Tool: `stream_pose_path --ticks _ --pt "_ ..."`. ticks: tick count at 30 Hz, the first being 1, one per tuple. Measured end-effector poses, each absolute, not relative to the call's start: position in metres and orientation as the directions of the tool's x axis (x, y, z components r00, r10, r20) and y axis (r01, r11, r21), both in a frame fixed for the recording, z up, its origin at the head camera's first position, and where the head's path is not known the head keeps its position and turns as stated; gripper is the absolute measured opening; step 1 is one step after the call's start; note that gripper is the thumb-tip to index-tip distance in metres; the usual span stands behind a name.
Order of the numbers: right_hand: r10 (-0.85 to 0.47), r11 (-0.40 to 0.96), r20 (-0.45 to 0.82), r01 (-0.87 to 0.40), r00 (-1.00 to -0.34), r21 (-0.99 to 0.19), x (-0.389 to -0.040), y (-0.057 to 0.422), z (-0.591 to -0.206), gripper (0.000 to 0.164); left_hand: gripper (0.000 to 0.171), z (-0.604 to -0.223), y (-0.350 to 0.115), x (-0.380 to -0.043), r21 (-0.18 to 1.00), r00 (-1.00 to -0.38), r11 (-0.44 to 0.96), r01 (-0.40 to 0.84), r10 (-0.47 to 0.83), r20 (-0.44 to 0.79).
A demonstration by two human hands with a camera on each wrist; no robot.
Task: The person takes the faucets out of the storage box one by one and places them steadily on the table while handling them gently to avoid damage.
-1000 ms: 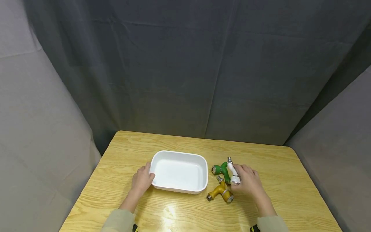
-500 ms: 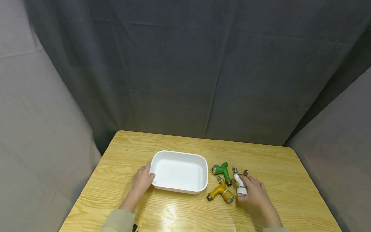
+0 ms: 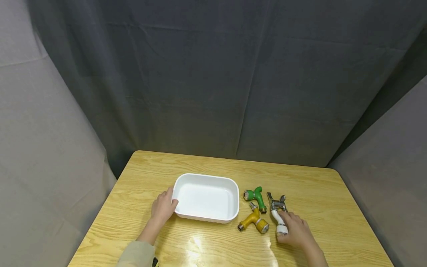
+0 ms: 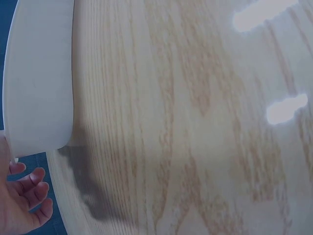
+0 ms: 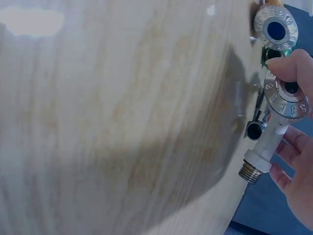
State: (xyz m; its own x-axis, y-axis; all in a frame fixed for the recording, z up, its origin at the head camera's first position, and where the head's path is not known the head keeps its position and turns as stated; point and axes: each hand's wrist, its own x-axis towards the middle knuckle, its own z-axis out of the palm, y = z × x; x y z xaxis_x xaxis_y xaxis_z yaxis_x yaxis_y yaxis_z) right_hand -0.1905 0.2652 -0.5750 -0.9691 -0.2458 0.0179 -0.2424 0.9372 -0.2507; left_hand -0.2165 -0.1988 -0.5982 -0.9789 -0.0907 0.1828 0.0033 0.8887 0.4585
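My left hand (image 3: 163, 206) grips the left side of a white rectangular tray (image 3: 205, 201), thumb over the rim and fingers outside it. In the left wrist view the tray's outer wall (image 4: 41, 73) shows beside the fingers. My right hand (image 3: 296, 230) holds a white tap (image 3: 278, 218) between thumb and fingers, to the right of the tray. The right wrist view shows this tap's threaded metal end (image 5: 250, 172) pointing down; part of its body is behind the fingers. A chrome tap (image 3: 278, 204) lies just beyond it.
Between the tray and my right hand lie a green tap (image 3: 258, 199) and, nearer me, a yellow tap (image 3: 251, 219). The wooden table (image 3: 160, 167) ends at the back against a dark grey curtain (image 3: 193, 92); lighter cloth hangs at both sides.
My right hand has moved right and toward me with the white tap, away from the green tap. The chrome tap has come into fuller view. The left hand and tray have stayed put.
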Motion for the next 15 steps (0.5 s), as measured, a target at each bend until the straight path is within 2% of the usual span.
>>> stream_pose_path --ticks 15 --pt "-0.264 0.929 -0.052 -0.239 -0.963 -0.284 -0.1854 0.2671 -0.5811 0.078 0.045 -0.5974 -0.1994 -0.2157 0.467 -0.979 0.884 0.001 -0.093 0.179"
